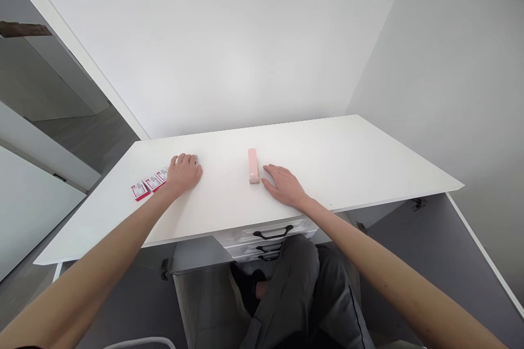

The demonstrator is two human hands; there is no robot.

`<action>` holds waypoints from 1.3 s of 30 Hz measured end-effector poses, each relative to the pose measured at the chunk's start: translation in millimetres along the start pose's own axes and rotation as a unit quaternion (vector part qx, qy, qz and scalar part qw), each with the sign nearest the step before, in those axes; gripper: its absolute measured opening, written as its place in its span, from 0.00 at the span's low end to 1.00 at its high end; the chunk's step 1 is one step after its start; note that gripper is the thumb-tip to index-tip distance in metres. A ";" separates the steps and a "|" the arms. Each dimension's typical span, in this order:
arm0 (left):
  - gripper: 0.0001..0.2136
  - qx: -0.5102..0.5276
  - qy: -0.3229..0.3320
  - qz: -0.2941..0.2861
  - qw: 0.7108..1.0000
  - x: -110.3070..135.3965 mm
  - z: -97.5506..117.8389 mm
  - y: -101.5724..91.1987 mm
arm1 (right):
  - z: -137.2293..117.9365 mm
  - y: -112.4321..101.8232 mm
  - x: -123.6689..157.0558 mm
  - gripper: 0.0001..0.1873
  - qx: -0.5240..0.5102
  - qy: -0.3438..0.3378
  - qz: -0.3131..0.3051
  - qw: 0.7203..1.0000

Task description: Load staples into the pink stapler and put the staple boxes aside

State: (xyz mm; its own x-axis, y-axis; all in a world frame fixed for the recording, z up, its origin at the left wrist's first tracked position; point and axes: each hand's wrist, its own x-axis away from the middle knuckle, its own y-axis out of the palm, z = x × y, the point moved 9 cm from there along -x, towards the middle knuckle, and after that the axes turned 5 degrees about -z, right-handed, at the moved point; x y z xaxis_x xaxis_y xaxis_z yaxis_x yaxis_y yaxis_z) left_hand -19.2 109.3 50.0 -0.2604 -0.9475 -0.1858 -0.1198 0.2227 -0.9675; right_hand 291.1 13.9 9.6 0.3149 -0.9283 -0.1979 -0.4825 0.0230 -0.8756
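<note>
A pink stapler [253,166] lies lengthwise near the middle of the white tabletop. My right hand [284,185] rests just to the right of it, fingers stretched out and thumb apart, holding nothing. To the left, small red-and-white packets [140,191] lie in a slanting row on the table. My left hand [184,173] is at the far end of this row, palm down with its fingers bent. A small greyish bit shows past its fingertips; the hand hides the rest, so what it covers is unclear.
The white table [327,152] stands against a pale wall [245,38]. Below its front edge are drawers with black handles [273,233] and open grey cabinet doors [442,262]. My legs [295,283] are in front of the drawers. A doorway frame [82,54] rises at the left.
</note>
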 end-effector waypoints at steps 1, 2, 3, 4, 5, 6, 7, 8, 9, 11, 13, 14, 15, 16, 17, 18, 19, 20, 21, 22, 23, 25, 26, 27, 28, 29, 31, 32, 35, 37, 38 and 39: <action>0.29 -0.008 -0.016 -0.007 1.000 3.2 -13.9 1.5 | -0.1 0.1 0.1 0.29 0.000 0.000 -0.001 1.000; 0.30 -0.011 -0.028 -0.014 0.999 5.9 -26.5 3.2 | -0.2 0.2 0.2 0.29 0.000 -0.001 -0.002 1.000; 0.30 -0.012 -0.037 -0.023 0.999 8.0 -38.0 5.4 | -0.2 0.3 0.3 0.29 0.001 -0.001 -0.002 1.000; 0.30 -0.014 -0.046 -0.031 0.998 9.6 -48.5 7.3 | -0.2 0.4 0.4 0.29 0.001 -0.001 -0.003 1.000; 0.30 -0.018 -0.054 -0.037 0.998 10.9 -58.1 9.0 | -0.1 0.4 0.4 0.29 0.002 0.000 -0.003 1.000; 0.31 -0.022 -0.062 -0.043 0.997 12.0 -66.9 10.6 | 0.0 0.5 0.3 0.29 0.003 0.000 -0.002 1.000; 0.30 -0.026 -0.071 -0.047 0.996 13.1 -74.7 11.6 | 0.1 0.5 0.3 0.29 0.003 -0.001 -0.002 1.000; 0.30 -0.031 -0.080 -0.050 0.995 14.2 -81.4 12.3 | 0.2 0.3 0.2 0.29 0.002 -0.001 -0.001 1.000; 0.30 -0.034 -0.087 -0.052 0.994 15.4 -86.6 12.4 | 0.2 0.2 0.1 0.29 0.001 -0.001 0.000 1.000; 0.30 -0.038 -0.095 -0.040 0.994 17.5 -90.6 9.2 | 0.3 0.1 0.0 0.29 0.001 -0.002 0.000 1.000; 0.31 -0.034 -0.085 -0.016 0.996 18.7 -83.7 2.5 | 0.2 0.1 -0.1 0.29 0.000 -0.002 -0.002 1.000; 0.31 -0.026 -0.072 -0.005 0.997 18.8 -75.5 -0.7 | 0.1 0.2 -0.1 0.29 0.000 -0.003 -0.003 1.000; 0.31 -0.013 -0.055 0.004 0.998 18.7 -64.4 -3.4 | 0.1 0.3 -0.2 0.29 -0.001 -0.003 -0.004 1.000; 0.31 0.002 -0.034 0.008 0.999 18.3 -50.4 -5.0 | 0.2 0.5 -0.3 0.29 -0.001 -0.003 -0.004 1.000; 0.30 0.019 -0.012 0.010 1.000 18.0 -34.4 -6.0 | 0.6 0.8 -0.4 0.29 -0.002 -0.002 -0.004 1.000; 0.29 0.038 0.010 0.014 0.999 18.0 -16.7 -7.2 | 1.0 1.2 -0.6 0.29 -0.002 -0.002 -0.004 1.000; 0.28 0.056 0.033 0.017 0.998 18.3 2.5 -8.1 | 1.3 1.8 -0.8 0.29 -0.002 -0.001 -0.004 1.000; 0.26 0.075 0.058 0.022 0.995 19.0 23.0 -9.0 | 1.7 2.3 -1.0 0.29 -0.003 0.000 -0.004 1.000; 0.24 0.094 0.082 0.028 0.992 20.4 43.9 -10.2 | 1.9 2.8 -1.2 0.29 -0.004 0.000 -0.004 1.000; 0.23 0.112 0.106 0.035 0.987 22.2 64.9 -11.8 | 2.0 3.2 -1.3 0.29 -0.005 0.000 -0.006 1.000; 0.21 0.130 0.129 0.042 0.982 24.5 85.5 -13.8 | 2.0 3.2 -1.2 0.29 -0.008 0.002 -0.008 1.000; 0.19 0.165 0.178 0.058 0.968 30.5 124.7 -19.3 | 1.9 1.1 -0.6 0.30 -0.020 0.008 -0.008 1.000; 0.17 0.178 0.203 0.062 0.961 33.9 142.7 -21.8 | 1.7 -1.3 0.0 0.30 -0.032 0.011 -0.005 0.999; 0.16 0.188 0.219 0.067 0.955 37.0 157.6 -24.5 | 1.4 -4.1 0.7 0.30 -0.049 0.014 -0.001 0.999; 0.15 0.198 0.234 0.071 0.949 39.8 170.3 -27.4 | 1.4 -7.1 1.5 0.30 -0.071 0.017 0.003 0.997; 0.15 0.207 0.248 0.077 0.943 42.6 180.6 -30.5 | 2.2 -9.6 2.1 0.30 -0.095 0.022 0.006 0.995; 0.17 0.215 0.279 0.080 0.932 47.6 196.2 -35.1 | 7.0 -12.6 3.0 0.31 -0.135 0.041 0.015 0.990; 0.17 0.217 0.291 0.080 0.929 49.5 200.9 -36.7 | 11.2 -13.4 3.2 0.32 -0.149 0.055 0.023 0.987; 0.15 0.234 0.267 0.089 0.930 47.9 198.1 -39.7 | 24.4 -16.3 3.0 0.32 -0.169 0.082 0.070 0.980; 0.13 0.268 0.202 0.110 0.936 41.8 183.9 -40.2 | 28.9 -17.4 1.7 0.28 -0.178 0.075 0.093 0.977; 0.13 0.289 0.169 0.116 0.935 38.5 176.5 -38.8 | 30.1 -17.5 0.8 0.26 -0.180 0.071 0.097 0.976; 0.14 0.309 0.142 0.115 0.933 35.3 170.6 -36.3 | 30.9 -17.4 0.0 0.24 -0.182 0.068 0.097 0.976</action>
State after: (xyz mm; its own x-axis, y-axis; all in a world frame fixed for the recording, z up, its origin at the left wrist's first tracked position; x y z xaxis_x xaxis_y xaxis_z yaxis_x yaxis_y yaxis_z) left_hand 139.5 28.6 49.3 -0.4659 -0.7719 -0.4326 0.5229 0.1542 -0.8383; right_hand 324.8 25.0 11.2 0.0898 -0.9607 -0.2627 -0.7890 0.0924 -0.6074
